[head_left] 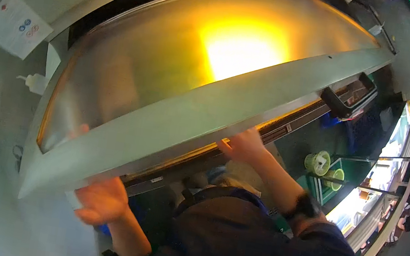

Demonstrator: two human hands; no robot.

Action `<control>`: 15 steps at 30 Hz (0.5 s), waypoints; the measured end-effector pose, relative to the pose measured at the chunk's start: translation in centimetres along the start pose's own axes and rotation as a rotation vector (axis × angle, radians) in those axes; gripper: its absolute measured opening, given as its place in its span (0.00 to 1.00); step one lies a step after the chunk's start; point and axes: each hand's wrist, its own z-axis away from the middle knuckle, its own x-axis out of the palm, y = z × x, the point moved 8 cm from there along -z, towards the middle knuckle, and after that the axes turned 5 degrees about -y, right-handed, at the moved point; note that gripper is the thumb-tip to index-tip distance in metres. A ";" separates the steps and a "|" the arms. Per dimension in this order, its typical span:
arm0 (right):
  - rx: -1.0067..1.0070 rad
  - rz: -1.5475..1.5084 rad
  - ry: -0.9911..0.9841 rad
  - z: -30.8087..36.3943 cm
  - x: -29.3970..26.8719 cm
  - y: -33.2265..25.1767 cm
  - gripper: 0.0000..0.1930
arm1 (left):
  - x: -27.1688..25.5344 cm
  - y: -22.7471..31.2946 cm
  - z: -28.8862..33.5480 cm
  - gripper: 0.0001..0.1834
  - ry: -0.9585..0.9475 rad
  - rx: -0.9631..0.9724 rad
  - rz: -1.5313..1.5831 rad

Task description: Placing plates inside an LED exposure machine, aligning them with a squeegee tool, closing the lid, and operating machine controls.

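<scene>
Across the upper middle of the view sits a broad, pale grey-green metal panel (174, 120) with a large, cloudy window (162, 61), and a fierce yellow-white glow blazes through that pane! Down at the panel's lower edge, both bare hands are at work. On the left, the left hand (103, 200), slightly blurred, is by the lower left stretch, thumb apart from the fingers; whether it grips the metal, I cannot tell. Further right, the right hand (244, 144) is up against the underside, fingers bent at a long, dark rail (283, 130) with a yellow-lit rim; how firmly they close, I cannot tell either. Out beyond it juts a chunky black bracket-shaped handle (348, 100), well clear of both hands. Below right, two pale green round buckets (317, 162) stand close together, and far left, a small white plastic squeeze bottle (35, 83) is by the wall.
</scene>
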 end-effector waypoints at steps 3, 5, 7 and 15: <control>0.383 0.037 -0.304 -1.3 13.4 13.0 0.15 | 0.5 0.8 -1.2 0.56 -0.057 0.003 0.202; 0.555 0.124 -0.271 -2.0 14.8 19.7 0.16 | 1.1 1.6 -2.4 0.55 -0.150 0.020 0.478; 0.649 0.167 -0.236 -3.4 15.1 24.1 0.17 | 0.3 2.4 -3.7 0.54 0.295 0.075 0.147; 0.895 0.156 -0.017 -1.7 13.5 30.4 0.22 | 1.4 2.8 -8.6 0.39 0.024 0.044 -0.010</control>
